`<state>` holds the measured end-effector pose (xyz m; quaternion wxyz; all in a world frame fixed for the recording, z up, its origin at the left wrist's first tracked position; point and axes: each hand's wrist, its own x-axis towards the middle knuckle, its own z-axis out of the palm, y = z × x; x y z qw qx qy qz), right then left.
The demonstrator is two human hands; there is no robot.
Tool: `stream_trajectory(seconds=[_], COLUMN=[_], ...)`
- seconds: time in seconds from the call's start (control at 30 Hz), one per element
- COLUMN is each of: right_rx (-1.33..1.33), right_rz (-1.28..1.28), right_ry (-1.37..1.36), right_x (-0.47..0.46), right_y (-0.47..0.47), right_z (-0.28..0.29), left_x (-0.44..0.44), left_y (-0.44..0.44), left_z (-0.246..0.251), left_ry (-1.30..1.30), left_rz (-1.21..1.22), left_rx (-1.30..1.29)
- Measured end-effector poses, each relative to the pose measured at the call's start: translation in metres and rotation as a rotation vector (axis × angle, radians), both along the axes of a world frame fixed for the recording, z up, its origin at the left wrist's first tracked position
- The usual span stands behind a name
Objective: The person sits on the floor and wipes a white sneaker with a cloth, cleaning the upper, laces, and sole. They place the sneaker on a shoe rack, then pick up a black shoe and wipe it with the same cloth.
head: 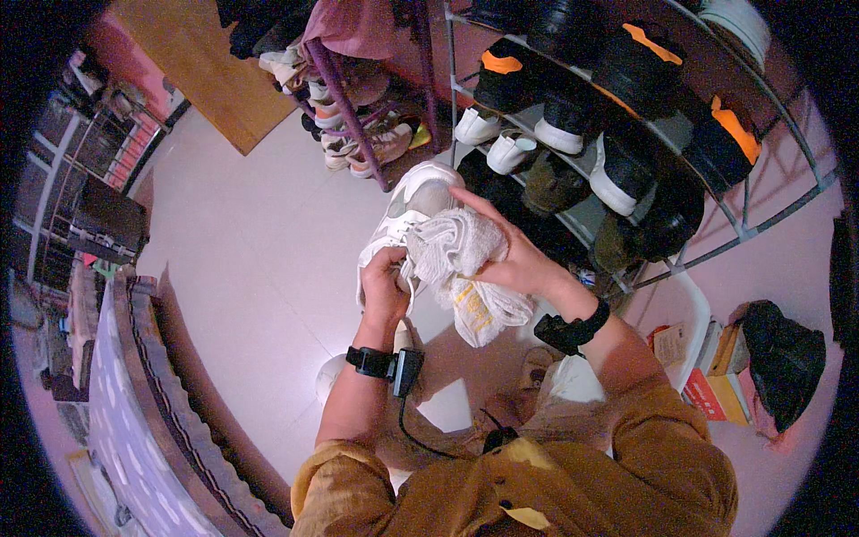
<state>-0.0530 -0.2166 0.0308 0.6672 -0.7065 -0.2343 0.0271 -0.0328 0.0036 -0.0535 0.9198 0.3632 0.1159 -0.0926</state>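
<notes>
A white lace-up sneaker (396, 221) is held up in front of me, its toe pointing away. My left hand (386, 285) grips it by the heel end, thumb over the opening. In my right hand (520, 258) is a bunched white terry cloth (456, 245) with yellow stripes on its hanging part. The cloth lies against the shoe's side and laces, and my right index finger reaches along the toe. The shoe's sole and heel are mostly hidden.
A metal shoe rack (580, 164) with dark and white shoes stands at right. Behind is a purple-framed rack (342, 107) of sneakers. Books (718, 376) and a black bag (782, 366) sit at lower right. A bed (141, 429) runs along the left; a wooden panel (215, 74) stands beyond.
</notes>
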Motion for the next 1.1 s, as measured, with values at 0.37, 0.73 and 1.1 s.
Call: stream_trajectory(seconds=[0.37,0.73,1.1], right_rx=[0.115,0.058,-0.140], right_rz=[0.056,0.042,0.011], right_ry=[0.076,0.018,-0.211], right_x=[0.001,0.002,-0.013], right_y=[-0.005,-0.008,0.005], right_z=[0.000,-0.003,0.013], left_x=[-0.001,-0.008,-0.004], left_y=[0.011,0.021,0.008], left_z=[-0.032,-0.009,0.001], left_ry=[-0.378,-0.581,-0.427], left_rz=[0.042,0.040,0.020], left_rx=[0.840,1.213,0.800])
